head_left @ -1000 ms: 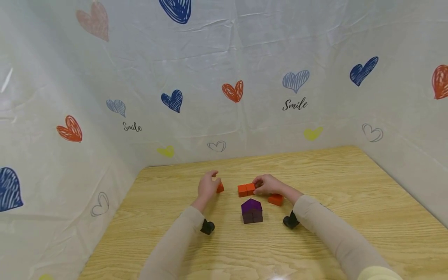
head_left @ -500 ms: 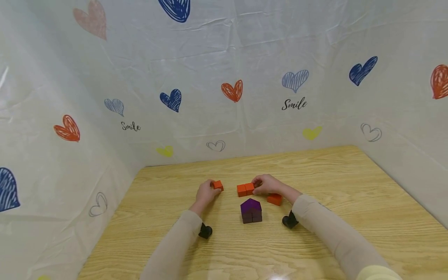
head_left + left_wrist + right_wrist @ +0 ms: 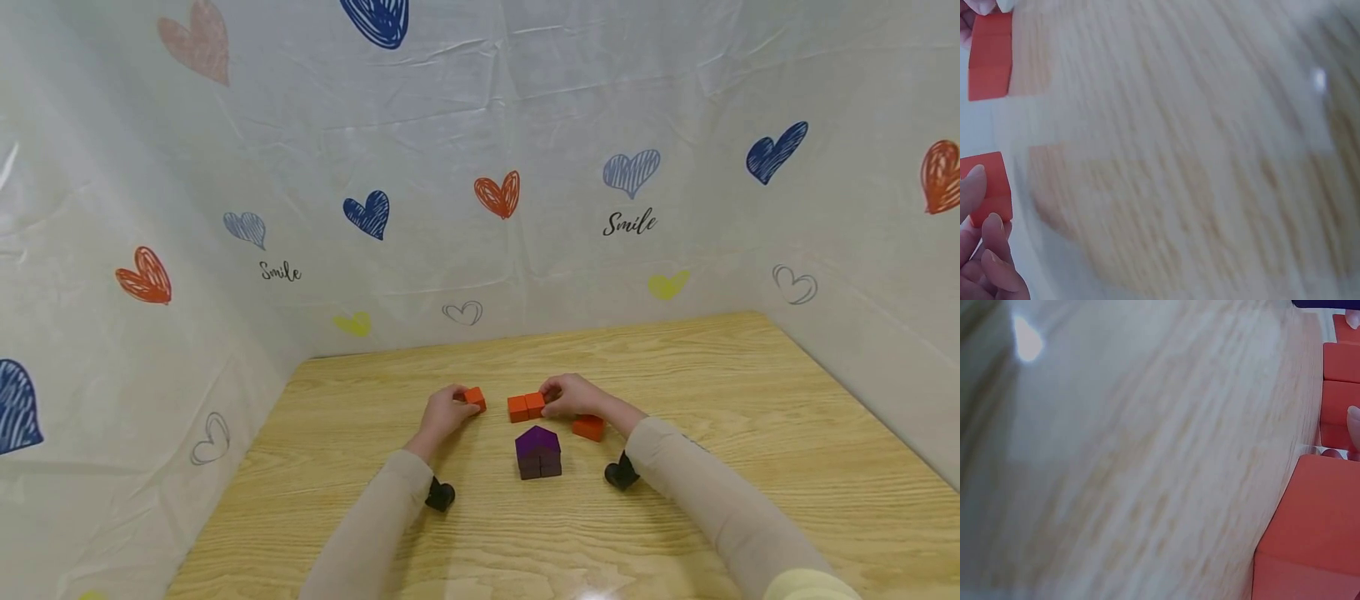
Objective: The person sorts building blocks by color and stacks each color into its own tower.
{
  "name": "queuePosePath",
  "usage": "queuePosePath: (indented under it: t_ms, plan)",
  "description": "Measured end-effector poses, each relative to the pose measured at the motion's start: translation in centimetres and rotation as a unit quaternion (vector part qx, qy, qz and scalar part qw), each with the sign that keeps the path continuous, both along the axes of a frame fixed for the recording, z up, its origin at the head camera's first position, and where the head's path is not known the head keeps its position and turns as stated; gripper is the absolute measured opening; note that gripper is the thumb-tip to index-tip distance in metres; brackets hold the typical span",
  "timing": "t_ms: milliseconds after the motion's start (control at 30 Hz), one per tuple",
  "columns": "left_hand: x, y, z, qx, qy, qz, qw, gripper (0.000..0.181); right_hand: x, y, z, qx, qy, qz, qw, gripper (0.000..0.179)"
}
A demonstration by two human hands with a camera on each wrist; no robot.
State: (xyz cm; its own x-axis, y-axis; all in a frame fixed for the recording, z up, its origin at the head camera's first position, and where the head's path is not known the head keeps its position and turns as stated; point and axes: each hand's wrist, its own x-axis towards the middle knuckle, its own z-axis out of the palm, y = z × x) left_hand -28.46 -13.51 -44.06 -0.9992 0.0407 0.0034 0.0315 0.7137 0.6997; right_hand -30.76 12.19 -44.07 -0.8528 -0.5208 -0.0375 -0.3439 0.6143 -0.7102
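My left hand (image 3: 442, 413) pinches an orange cube (image 3: 476, 399) between thumb and fingers. The left wrist view shows the thumb on one face of this cube (image 3: 999, 181) and fingertips at its lower side. To its right, two orange cubes (image 3: 519, 408) stand side by side, touching, with a gap between them and the held cube. My right hand (image 3: 574, 395) grips the right-hand cube (image 3: 535, 405) of that pair. Its thumb lies on the cube's face in the right wrist view. Nearer to me stands a small purple house shape (image 3: 538, 454) made of blocks with a pointed top.
Another orange block (image 3: 589, 427) with slanted sides lies under my right wrist, large in the right wrist view. Black wrist cameras hang below both sleeves, close to the wooden table (image 3: 360, 517). A heart-printed white sheet (image 3: 555, 275) surrounds the table's back and sides.
My left hand has closed its fingers on the orange cube and shifted it slightly to the right, toward the pair. The right hand keeps its hold, and the purple blocks stay put.
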Motion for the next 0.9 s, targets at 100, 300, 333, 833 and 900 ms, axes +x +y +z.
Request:
queuePosePath:
  t_ms: [100, 300, 333, 833, 900]
  plan:
    - [-0.1, 0.4, 0.2, 0.013, 0.0, -0.007, 0.9999, 0.037, 0.0, 0.0, 0.0, 0.0, -0.002, -0.001, 1.0, 0.032]
    - [-0.2, 1.2, 0.8, 0.064, -0.017, -0.023, 0.9976, 0.039, -0.2, 0.1, 0.1, 0.002, 0.001, 0.003, 1.0, 0.033]
    - [-0.1, 1.4, 1.0, 0.069, -0.018, -0.028, 0.9971, 0.04, -0.2, 0.1, 0.1, 0.002, 0.001, 0.004, 1.0, 0.033]
    - [0.0, 4.0, 1.2, 0.041, 0.012, -0.088, 0.9951, 0.041, -0.3, 0.2, 0.0, -0.004, -0.003, 0.003, 1.0, 0.028]
    - [-0.1, 4.3, 1.1, 0.039, 0.013, -0.093, 0.9948, 0.041, -0.3, 0.1, 0.0, -0.005, -0.008, 0.0, 1.0, 0.027]
